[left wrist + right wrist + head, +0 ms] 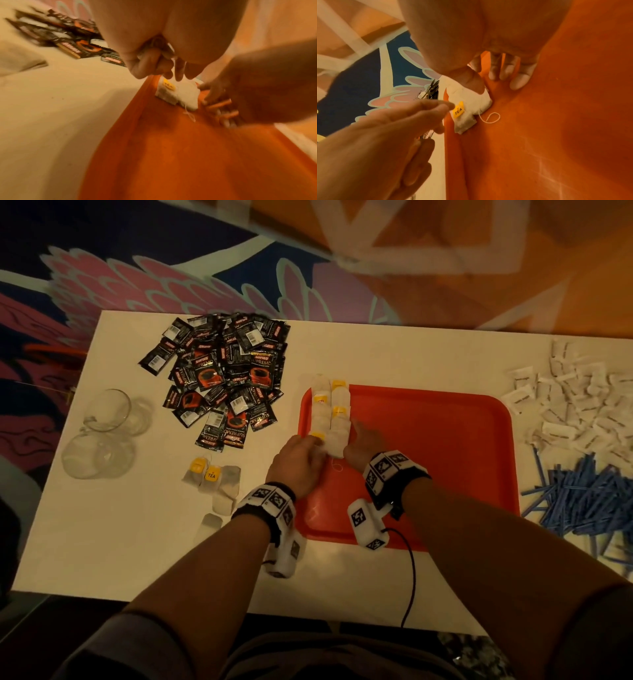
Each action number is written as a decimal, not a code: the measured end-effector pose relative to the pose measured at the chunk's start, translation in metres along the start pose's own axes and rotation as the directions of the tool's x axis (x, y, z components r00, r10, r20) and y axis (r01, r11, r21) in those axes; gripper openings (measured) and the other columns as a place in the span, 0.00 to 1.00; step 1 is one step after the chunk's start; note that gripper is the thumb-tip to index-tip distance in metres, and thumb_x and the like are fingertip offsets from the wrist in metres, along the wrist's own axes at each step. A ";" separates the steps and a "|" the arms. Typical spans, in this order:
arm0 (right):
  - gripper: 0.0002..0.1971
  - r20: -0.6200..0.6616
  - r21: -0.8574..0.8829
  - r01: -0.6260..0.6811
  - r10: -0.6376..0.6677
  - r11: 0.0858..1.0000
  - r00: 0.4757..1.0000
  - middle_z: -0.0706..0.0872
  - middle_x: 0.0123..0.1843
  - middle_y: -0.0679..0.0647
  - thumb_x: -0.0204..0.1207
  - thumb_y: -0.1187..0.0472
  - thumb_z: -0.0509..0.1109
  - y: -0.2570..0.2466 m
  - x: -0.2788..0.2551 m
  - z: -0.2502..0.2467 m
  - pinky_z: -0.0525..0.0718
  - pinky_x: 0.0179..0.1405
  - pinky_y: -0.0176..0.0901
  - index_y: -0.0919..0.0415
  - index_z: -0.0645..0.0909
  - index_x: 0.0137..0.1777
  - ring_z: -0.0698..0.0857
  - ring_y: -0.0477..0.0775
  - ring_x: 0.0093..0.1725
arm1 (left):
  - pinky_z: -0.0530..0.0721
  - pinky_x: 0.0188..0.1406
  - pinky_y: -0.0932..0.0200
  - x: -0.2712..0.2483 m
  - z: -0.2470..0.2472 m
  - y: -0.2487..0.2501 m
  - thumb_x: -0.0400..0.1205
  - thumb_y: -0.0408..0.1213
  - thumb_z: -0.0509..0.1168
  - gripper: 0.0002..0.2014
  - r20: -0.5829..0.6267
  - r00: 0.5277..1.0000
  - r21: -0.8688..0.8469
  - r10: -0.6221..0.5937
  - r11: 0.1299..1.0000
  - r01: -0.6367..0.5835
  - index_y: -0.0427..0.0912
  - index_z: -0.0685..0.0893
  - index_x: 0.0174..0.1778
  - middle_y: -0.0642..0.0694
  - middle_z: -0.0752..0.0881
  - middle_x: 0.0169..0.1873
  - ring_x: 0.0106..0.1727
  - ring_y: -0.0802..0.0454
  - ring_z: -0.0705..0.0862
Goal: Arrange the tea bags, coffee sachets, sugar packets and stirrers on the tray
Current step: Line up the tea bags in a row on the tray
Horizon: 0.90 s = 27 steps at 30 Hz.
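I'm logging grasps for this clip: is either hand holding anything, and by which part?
Nothing is lifted. The right hand presses its thumb on the nearest tea bag's far end on the red tray. The left hand touches the row's left edge.

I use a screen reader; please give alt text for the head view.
Both hands, left and right, press tea bags into two rows at the orange tray's left edge. Coffee sachets lie left; sugar packets and blue stirrers right.
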State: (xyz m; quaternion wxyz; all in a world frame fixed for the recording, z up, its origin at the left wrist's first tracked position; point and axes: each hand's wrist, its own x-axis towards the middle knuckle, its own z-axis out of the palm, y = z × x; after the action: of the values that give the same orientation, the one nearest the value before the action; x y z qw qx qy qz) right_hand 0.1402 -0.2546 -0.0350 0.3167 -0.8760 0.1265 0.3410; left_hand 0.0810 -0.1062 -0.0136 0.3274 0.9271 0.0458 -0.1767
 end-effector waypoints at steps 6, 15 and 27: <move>0.33 -0.185 0.058 0.153 -0.140 0.987 0.973 0.77 0.73 0.59 0.75 0.63 0.71 -0.013 -0.036 -0.026 0.77 0.65 0.52 0.56 0.66 0.80 0.76 0.61 0.71 | 0.74 0.22 0.64 0.000 -0.020 0.019 0.91 0.56 0.45 0.29 0.232 0.926 -0.667 -0.297 0.645 0.374 0.40 0.87 0.52 0.48 0.84 0.33 0.24 0.55 0.78; 0.23 0.031 -0.040 0.692 -0.692 0.721 0.722 0.78 0.43 0.32 0.66 0.59 0.83 -0.033 -0.117 -0.065 0.71 0.38 0.21 0.51 0.86 0.62 0.76 0.34 0.40 | 0.89 0.27 0.53 -0.015 -0.056 0.063 0.88 0.62 0.44 0.35 0.424 0.881 -0.905 -0.209 -0.047 0.423 0.33 0.83 0.52 0.35 0.91 0.38 0.35 0.43 0.92; 0.07 -0.125 -0.113 0.558 -0.569 0.822 0.813 0.86 0.46 0.48 0.75 0.61 0.75 -0.033 -0.121 -0.104 0.82 0.49 0.40 0.58 0.89 0.51 0.83 0.46 0.45 | 0.86 0.58 0.41 -0.023 -0.078 0.088 0.84 0.39 0.62 0.13 0.456 0.890 -0.871 -0.011 0.196 0.449 0.38 0.82 0.62 0.35 0.84 0.57 0.54 0.37 0.87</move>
State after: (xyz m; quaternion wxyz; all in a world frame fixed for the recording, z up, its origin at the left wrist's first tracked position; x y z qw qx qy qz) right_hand 0.1195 -0.2956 0.1210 0.3617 -0.9083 -0.1269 0.1677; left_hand 0.1007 -0.1258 0.1032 0.7978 0.4578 0.2268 -0.3200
